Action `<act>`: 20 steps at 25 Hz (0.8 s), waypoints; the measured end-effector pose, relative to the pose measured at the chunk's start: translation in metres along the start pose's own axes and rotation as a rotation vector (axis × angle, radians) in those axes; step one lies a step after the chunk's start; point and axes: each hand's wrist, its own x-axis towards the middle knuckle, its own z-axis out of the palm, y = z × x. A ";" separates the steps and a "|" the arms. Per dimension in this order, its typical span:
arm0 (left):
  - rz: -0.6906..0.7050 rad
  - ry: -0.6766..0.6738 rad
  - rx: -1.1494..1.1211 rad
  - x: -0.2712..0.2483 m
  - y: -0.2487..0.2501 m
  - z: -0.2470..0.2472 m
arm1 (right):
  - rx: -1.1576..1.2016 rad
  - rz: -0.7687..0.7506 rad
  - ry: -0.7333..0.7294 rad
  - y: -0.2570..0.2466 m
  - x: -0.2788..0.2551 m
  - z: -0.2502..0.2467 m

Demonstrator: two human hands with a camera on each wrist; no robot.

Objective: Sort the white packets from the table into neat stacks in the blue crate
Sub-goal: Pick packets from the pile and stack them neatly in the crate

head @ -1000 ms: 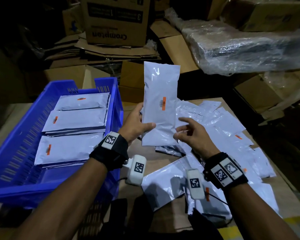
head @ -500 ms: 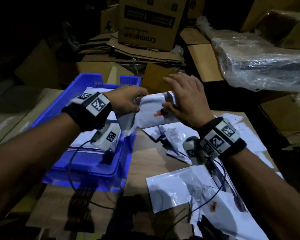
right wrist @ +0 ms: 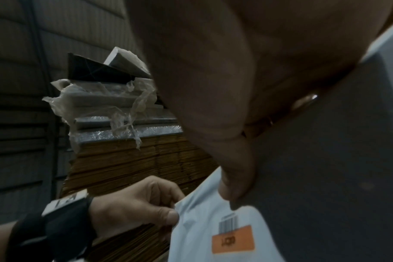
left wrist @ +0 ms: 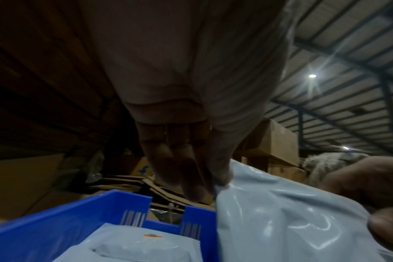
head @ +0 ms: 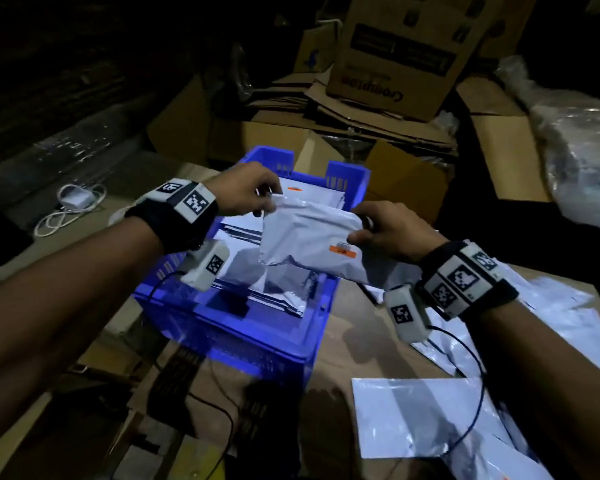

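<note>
Hands on both ends: the left hand (head: 246,188) pinches the far-left corner of a glossy white plastic packet with an orange label (head: 312,242), and the right hand (head: 387,232) grips its right edge, thumb pressed near the label. The packet hangs over the right side of the blue slotted plastic crate (head: 243,337), above the white packet stacks (head: 278,285) already lying inside. More loose white packets (head: 413,417) are scattered on the brown table (head: 340,344) to the right. Brown cardboard boxes (head: 406,53) are piled at the far side.
</note>
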 end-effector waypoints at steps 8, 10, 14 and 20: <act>-0.436 0.243 -0.114 0.011 -0.111 0.007 | -0.018 0.132 0.051 -0.049 0.109 -0.011; -0.495 0.134 -0.089 0.024 -0.128 0.019 | 0.004 0.206 0.023 -0.057 0.146 0.003; -0.538 0.060 -0.129 0.048 -0.149 0.036 | 0.030 0.334 -0.074 -0.057 0.199 0.047; -0.542 0.075 -0.175 0.065 -0.171 0.056 | 0.080 0.358 -0.173 -0.048 0.239 0.092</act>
